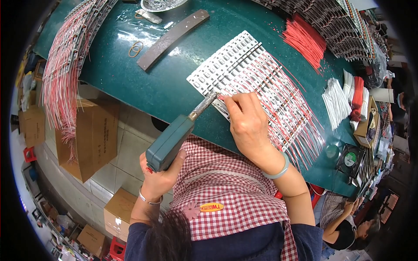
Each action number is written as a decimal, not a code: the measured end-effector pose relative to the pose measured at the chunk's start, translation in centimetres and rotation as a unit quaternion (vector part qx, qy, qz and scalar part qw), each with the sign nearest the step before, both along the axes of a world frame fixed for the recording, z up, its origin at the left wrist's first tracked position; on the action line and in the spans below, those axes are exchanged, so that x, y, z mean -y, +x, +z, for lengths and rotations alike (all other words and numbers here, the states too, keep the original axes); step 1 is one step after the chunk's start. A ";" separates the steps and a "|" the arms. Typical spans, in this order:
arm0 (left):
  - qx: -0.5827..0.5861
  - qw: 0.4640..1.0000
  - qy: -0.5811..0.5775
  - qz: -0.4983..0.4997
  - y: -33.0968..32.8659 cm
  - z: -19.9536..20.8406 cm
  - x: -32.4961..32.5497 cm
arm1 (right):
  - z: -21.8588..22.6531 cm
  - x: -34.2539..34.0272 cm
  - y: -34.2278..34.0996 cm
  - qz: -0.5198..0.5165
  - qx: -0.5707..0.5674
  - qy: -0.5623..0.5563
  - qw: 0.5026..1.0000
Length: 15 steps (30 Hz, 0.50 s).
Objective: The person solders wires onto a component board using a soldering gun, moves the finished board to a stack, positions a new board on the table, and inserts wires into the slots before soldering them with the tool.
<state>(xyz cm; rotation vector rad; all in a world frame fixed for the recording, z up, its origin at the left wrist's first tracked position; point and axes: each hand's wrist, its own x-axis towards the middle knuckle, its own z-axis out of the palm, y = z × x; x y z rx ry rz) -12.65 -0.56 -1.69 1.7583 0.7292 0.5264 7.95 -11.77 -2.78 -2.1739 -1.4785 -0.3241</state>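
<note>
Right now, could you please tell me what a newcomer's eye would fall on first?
Probably the dark green tool held in the left hand, its metal tip at the edge of the white strips near the middle, with the right hand beside it. Next, the bright red wires on the green table at upper right.

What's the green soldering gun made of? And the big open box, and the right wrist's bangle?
Soldering gun: probably hard plastic, moulded smooth; its barrel looks metal, greyish and worn. Box: likely cardboard, matte brown, with folds. Bangle: smooth, pale; maybe stone, glass or plastic.
</note>
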 end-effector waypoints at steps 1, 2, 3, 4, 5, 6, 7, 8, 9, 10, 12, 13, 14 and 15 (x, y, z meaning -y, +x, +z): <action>-0.012 1.000 -0.002 -0.003 -0.1 0.0 0.0 | 0.0 0.0 0.0 -0.001 0.002 -0.001 1.000; -0.011 1.000 -0.002 -0.004 -0.4 -0.2 0.1 | -0.1 0.0 0.0 -0.002 0.004 -0.002 1.000; -0.015 0.999 -0.029 0.014 -0.6 -0.4 0.2 | -0.1 0.0 0.0 -0.003 0.004 -0.002 1.000; -0.018 0.998 -0.055 0.033 -0.8 -0.6 0.3 | -0.2 0.0 0.0 -0.003 0.005 0.001 1.000; -0.018 0.998 -0.055 0.033 -1.0 -0.5 0.5 | -0.2 0.0 0.0 -0.003 0.005 0.004 1.000; -0.009 0.996 -0.074 0.048 -1.0 -0.5 0.6 | -0.2 0.0 0.0 -0.002 0.006 0.004 1.000; 0.000 0.994 -0.094 0.062 -1.1 -0.4 0.7 | -0.1 0.0 0.0 -0.003 0.006 0.004 1.000; 0.000 0.994 -0.094 0.063 -1.1 -0.4 0.7 | -0.1 0.0 0.0 -0.003 0.006 0.004 1.000; -0.008 0.995 -0.083 0.058 -1.2 -0.3 0.6 | -0.2 0.0 0.0 -0.003 0.006 0.004 1.000; -0.016 0.996 -0.073 0.054 -1.3 -0.3 0.6 | -0.3 0.0 0.0 -0.002 0.003 0.008 1.000; -0.014 0.996 -0.072 0.054 -1.3 -0.3 0.6 | -0.3 0.1 0.0 0.000 0.001 0.011 1.000; -0.013 0.996 -0.071 0.053 -1.4 -0.3 0.6 | -0.2 0.2 0.0 0.011 0.002 0.024 1.000; -0.013 0.996 -0.071 0.054 -1.4 -0.3 0.6 | -0.2 0.3 -0.1 0.022 0.004 0.037 0.999; -0.013 0.997 -0.058 0.054 -1.5 -0.3 0.5 | -0.2 0.3 -0.3 0.023 0.004 0.037 0.999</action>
